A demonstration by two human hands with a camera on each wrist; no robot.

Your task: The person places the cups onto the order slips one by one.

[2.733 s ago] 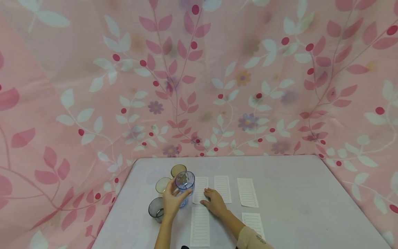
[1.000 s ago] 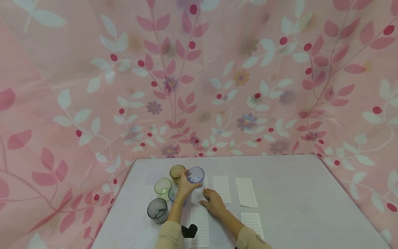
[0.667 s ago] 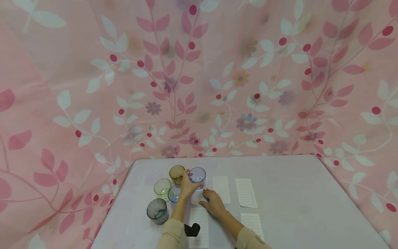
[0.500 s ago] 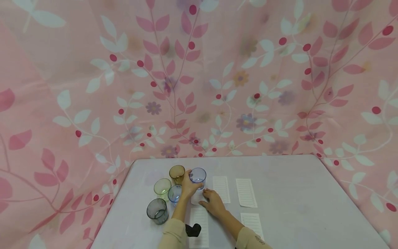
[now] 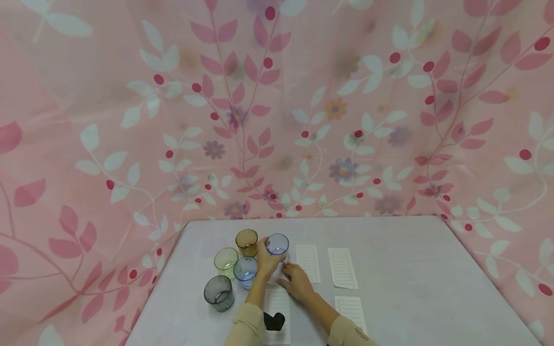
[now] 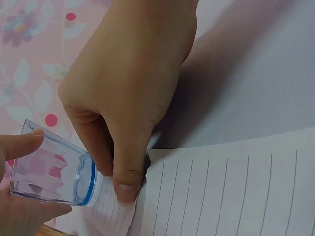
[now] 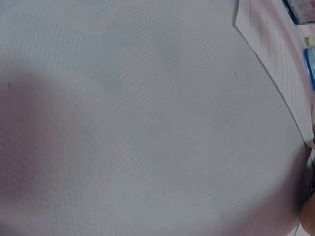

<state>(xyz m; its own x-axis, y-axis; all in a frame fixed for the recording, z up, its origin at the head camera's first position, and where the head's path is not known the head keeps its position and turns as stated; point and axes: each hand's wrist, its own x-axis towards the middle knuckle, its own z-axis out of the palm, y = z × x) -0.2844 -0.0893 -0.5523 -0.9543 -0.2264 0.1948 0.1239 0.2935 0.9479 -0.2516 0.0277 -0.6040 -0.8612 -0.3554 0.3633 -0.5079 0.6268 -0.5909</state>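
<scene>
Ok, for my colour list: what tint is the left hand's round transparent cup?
Pale blue cup, clearest in the head view.

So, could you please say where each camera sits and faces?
Head: on head, facing forward-down at the table; left hand and right hand show.
Left wrist: on that wrist, facing the held glass; both hands show.
Right wrist: on that wrist, facing table and paper; only skin slivers show.
Shared: head and left wrist show the held glass.

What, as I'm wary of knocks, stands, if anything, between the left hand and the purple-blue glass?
Nothing visible: the left hand directly grips the purple-blue glass by its sides. The right hand is close by, touching the lined slip near the glass's base, but not between them.
</scene>
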